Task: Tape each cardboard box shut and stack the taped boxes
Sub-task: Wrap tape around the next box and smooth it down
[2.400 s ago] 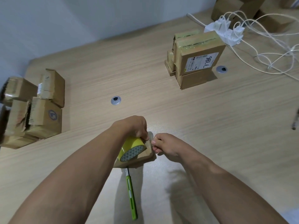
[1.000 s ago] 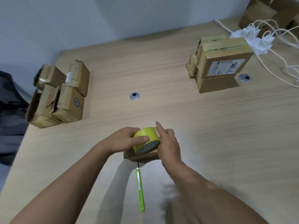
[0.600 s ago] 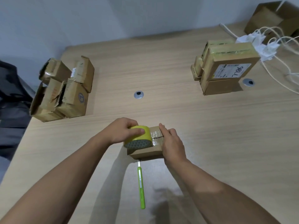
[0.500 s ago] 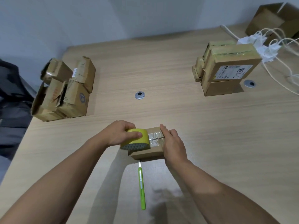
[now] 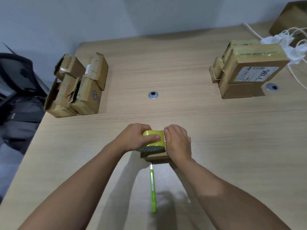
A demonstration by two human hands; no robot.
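Near centre, tape roll (image 5: 153, 139) is gripped by left hand (image 5: 136, 138) atop small box (image 5: 156, 157), held by right hand (image 5: 177, 143). Far-left open boxes (image 5: 74, 90): contents hidden.

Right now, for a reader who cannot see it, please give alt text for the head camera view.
A person's left hand grips a yellow tape roll on top of a small cardboard box, while the curled right hand rests against the roll. A green cutter lies on the wooden table nearer the person; open boxes sit left, taped boxes stacked right.
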